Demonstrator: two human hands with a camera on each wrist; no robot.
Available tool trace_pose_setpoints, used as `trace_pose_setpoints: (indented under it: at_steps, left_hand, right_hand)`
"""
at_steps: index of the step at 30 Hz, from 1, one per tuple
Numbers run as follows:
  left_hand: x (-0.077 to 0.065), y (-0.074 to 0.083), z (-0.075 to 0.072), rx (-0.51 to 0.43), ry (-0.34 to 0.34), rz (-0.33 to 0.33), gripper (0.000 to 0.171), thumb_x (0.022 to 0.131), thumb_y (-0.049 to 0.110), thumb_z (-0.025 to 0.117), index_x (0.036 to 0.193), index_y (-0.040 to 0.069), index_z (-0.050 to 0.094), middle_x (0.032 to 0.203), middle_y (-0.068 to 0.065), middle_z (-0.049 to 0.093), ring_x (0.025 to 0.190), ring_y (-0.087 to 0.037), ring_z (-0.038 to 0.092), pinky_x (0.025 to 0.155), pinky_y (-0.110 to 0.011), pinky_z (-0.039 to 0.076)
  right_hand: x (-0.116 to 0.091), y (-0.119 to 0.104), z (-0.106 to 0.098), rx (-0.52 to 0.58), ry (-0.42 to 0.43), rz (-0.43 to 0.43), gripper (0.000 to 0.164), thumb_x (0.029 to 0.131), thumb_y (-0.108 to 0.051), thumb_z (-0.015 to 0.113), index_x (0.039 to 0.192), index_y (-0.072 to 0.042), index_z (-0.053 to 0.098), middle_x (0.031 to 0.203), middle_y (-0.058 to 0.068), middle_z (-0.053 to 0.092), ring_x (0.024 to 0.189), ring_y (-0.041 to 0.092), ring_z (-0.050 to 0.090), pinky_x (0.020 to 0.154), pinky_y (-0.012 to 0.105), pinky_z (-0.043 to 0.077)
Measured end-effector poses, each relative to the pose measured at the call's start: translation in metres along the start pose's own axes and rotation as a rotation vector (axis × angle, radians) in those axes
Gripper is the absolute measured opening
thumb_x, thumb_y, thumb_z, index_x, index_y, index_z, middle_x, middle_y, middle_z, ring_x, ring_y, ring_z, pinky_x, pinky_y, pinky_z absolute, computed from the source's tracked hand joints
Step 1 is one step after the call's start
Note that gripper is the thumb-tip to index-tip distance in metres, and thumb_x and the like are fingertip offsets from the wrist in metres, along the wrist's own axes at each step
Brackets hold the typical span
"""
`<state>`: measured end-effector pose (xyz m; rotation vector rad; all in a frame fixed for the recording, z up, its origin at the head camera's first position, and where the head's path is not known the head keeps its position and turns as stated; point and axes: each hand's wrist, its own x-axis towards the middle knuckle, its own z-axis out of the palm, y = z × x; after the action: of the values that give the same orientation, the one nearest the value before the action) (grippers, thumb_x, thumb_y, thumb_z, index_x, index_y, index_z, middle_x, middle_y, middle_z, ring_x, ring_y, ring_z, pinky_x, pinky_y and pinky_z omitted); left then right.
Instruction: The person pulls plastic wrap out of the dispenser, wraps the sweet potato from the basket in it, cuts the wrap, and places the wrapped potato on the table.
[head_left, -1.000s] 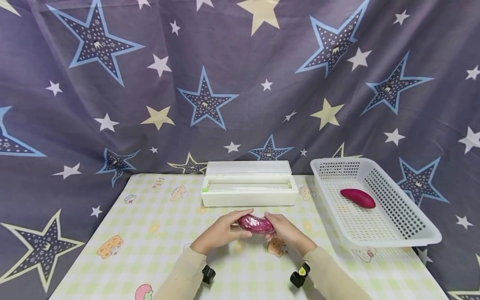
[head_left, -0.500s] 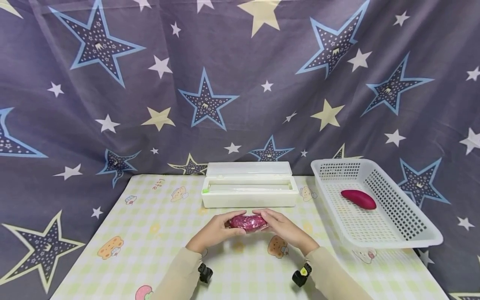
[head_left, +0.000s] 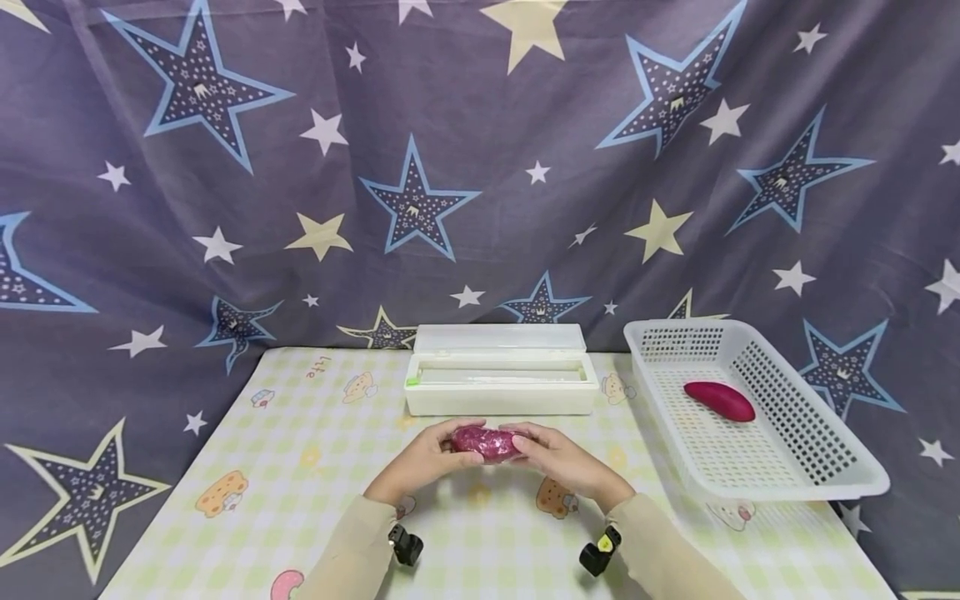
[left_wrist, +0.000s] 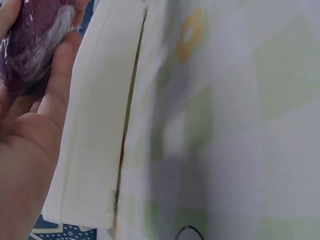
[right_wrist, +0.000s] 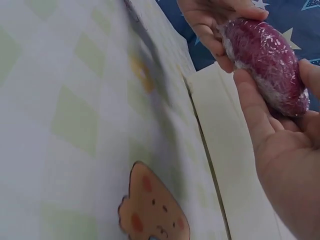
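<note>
A sweet potato (head_left: 483,443), purple-red and wrapped in shiny clear film, is held above the table between both hands. My left hand (head_left: 420,460) grips its left end, thumb in front and fingers behind. At the right end, my right hand (head_left: 568,463) has its thumb on the near face and fingers behind. Crinkled film on the sweet potato (right_wrist: 267,65) shows clearly in the right wrist view. In the left wrist view, part of the sweet potato (left_wrist: 30,47) is cut off by the frame edge.
Behind the hands stands a white cling film box (head_left: 501,398), its lid (head_left: 498,337) raised. To the right, a white plastic basket (head_left: 795,487) contains one bare sweet potato (head_left: 720,402). A checked cloth (head_left: 300,517) covers the table; a starry curtain (head_left: 480,108) hangs behind.
Both hands have carried the wrapped sweet potato slightly left. The right thumb has moved from its end onto its near face, and the sweet potato has turned a little.
</note>
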<state>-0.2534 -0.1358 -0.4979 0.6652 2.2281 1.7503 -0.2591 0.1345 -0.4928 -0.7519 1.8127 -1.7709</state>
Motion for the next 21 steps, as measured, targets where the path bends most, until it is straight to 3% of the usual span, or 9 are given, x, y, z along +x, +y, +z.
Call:
trace_pose_setpoints:
  at_steps: [6,14,21]
  left_hand:
    - [-0.004,-0.004,-0.005,-0.161,0.084,-0.058,0.067,0.088,0.016,0.08,0.146,0.013,0.047,0.138,-0.018,0.054,0.118,-0.029,0.062,0.093,-0.034,0.054]
    - [-0.016,-0.007,-0.023,-0.118,0.165,-0.042,0.068,0.087,0.018,0.08,0.145,0.004,0.047,0.136,-0.014,0.056,0.115,-0.026,0.064,0.091,-0.033,0.055]
    - [-0.028,-0.006,-0.035,-0.084,0.282,-0.09,0.067,0.087,0.023,0.081,0.145,0.012,0.049,0.134,-0.007,0.058,0.11,-0.024,0.065,0.087,-0.032,0.056]
  right_hand:
    - [0.012,0.001,0.006,-0.022,0.036,-0.026,0.048,0.109,-0.025,0.045,0.148,0.003,0.042,0.144,0.021,0.049,0.128,0.032,0.054,0.103,0.037,0.047]
    - [0.025,0.003,0.017,-0.027,0.184,0.007,0.05,0.106,-0.033,0.052,0.144,-0.001,0.048,0.136,0.016,0.054,0.119,0.027,0.059,0.101,0.036,0.049]
    - [0.034,0.002,0.033,-0.07,0.317,-0.009,0.044,0.102,-0.02,0.062,0.137,0.004,0.051,0.118,0.015,0.061,0.105,0.026,0.063,0.095,0.037,0.053]
